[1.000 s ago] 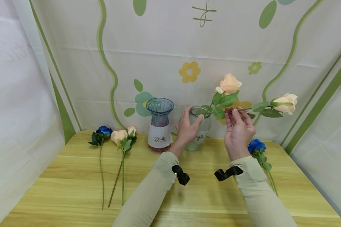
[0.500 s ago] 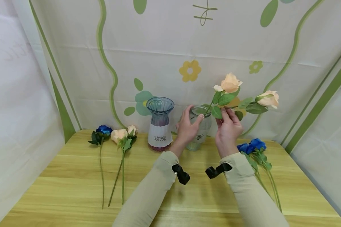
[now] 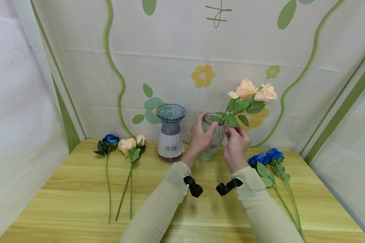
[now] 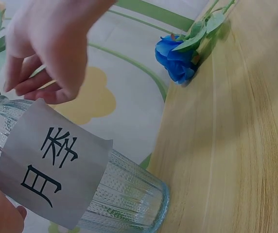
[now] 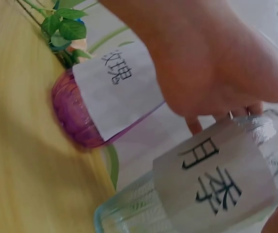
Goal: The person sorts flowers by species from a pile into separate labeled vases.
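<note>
My left hand (image 3: 199, 136) grips the clear glass vase (image 3: 219, 135) near its mouth, thumb at the rim. A paper label with dark characters (image 4: 49, 165) wraps the vase. One peach rose (image 3: 245, 88) leans out of its mouth to the right. Beside that bloom is a second peach rose (image 3: 266, 92), its stem running down to the mouth, where the fingers of my right hand (image 3: 237, 145) pinch it low by the rim. Leaves and fingers partly hide this stem.
A blue-and-purple glass vase (image 3: 171, 130) with a white label stands left of the clear one. On the table's left lie a blue rose (image 3: 111, 139) and a stem pair of peach roses (image 3: 127, 145). Two blue roses (image 3: 274, 154) lie at the right, close to my right sleeve.
My right hand has moved left and down to the clear vase's rim. The second peach rose has swung from nearly flat to upright, its bloom now beside the first. My left hand stays put.
</note>
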A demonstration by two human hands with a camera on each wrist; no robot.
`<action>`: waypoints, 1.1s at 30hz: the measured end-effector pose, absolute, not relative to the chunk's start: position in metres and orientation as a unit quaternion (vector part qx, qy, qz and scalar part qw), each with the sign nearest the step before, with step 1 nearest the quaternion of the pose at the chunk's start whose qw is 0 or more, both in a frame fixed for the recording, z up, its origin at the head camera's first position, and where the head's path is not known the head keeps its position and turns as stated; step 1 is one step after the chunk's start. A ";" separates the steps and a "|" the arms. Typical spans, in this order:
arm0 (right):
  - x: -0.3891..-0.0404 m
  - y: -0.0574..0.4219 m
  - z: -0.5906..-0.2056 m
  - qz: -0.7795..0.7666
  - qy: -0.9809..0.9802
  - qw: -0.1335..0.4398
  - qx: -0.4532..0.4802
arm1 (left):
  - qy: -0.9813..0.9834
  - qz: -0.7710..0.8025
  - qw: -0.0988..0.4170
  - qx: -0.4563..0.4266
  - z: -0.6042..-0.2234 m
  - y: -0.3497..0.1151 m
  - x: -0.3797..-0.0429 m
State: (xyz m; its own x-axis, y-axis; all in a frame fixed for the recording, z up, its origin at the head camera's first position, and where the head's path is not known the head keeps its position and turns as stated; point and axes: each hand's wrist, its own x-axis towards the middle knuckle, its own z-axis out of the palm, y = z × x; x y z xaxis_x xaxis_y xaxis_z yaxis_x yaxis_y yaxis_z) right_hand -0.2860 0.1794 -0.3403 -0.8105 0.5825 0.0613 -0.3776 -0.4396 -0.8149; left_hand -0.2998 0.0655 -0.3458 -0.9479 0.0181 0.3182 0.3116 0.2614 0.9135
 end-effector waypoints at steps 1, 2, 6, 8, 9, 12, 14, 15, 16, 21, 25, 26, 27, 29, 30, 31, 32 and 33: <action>-0.285 0.181 -0.343 0.841 -0.449 0.278 -0.115 | -0.785 -0.599 0.123 -0.105 -0.346 0.065 -0.300; -0.284 0.183 -0.345 0.844 -0.447 0.272 -0.114 | -0.784 -0.599 0.123 -0.106 -0.346 0.065 -0.300; -0.276 0.192 -0.353 0.846 -0.458 0.252 -0.107 | -0.784 -0.599 0.121 -0.106 -0.347 0.063 -0.301; -0.271 0.195 -0.357 0.843 -0.469 0.244 -0.102 | -0.784 -0.599 0.120 -0.106 -0.348 0.063 -0.302; -0.269 0.196 -0.358 0.839 -0.479 0.241 -0.098 | -0.784 -0.600 0.121 -0.105 -0.348 0.063 -0.302; -0.264 0.198 -0.363 0.829 -0.505 0.224 -0.091 | -0.783 -0.600 0.121 -0.105 -0.348 0.062 -0.302; -0.260 0.197 -0.365 0.819 -0.528 0.209 -0.085 | -0.784 -0.600 0.122 -0.107 -0.348 0.061 -0.302; -0.258 0.196 -0.366 0.814 -0.538 0.201 -0.084 | -0.784 -0.599 0.122 -0.108 -0.348 0.061 -0.302; -0.256 0.196 -0.367 0.808 -0.550 0.193 -0.082 | -0.784 -0.599 0.122 -0.109 -0.348 0.060 -0.302; -0.247 0.195 -0.372 0.775 -0.607 0.163 -0.068 | -0.782 -0.601 0.120 -0.111 -0.349 0.061 -0.302; -0.244 0.195 -0.375 0.756 -0.637 0.138 -0.061 | -0.781 -0.604 0.114 -0.111 -0.348 0.062 -0.301; -0.244 0.196 -0.375 0.752 -0.643 0.132 -0.060 | -0.780 -0.605 0.112 -0.112 -0.348 0.062 -0.301; -0.244 0.196 -0.376 0.748 -0.648 0.127 -0.061 | -0.780 -0.606 0.110 -0.114 -0.347 0.062 -0.301; -0.245 0.197 -0.376 0.744 -0.654 0.122 -0.063 | -0.779 -0.607 0.106 -0.116 -0.347 0.062 -0.301; -0.245 0.197 -0.376 0.744 -0.655 0.119 -0.064 | -0.779 -0.607 0.103 -0.117 -0.347 0.062 -0.300; -0.245 0.197 -0.376 0.742 -0.656 0.117 -0.067 | -0.779 -0.608 0.101 -0.117 -0.346 0.062 -0.300; -0.245 0.198 -0.376 0.741 -0.658 0.114 -0.069 | -0.780 -0.607 0.098 -0.118 -0.346 0.062 -0.300; -0.245 0.198 -0.376 0.741 -0.658 0.111 -0.071 | -0.781 -0.606 0.095 -0.118 -0.345 0.061 -0.300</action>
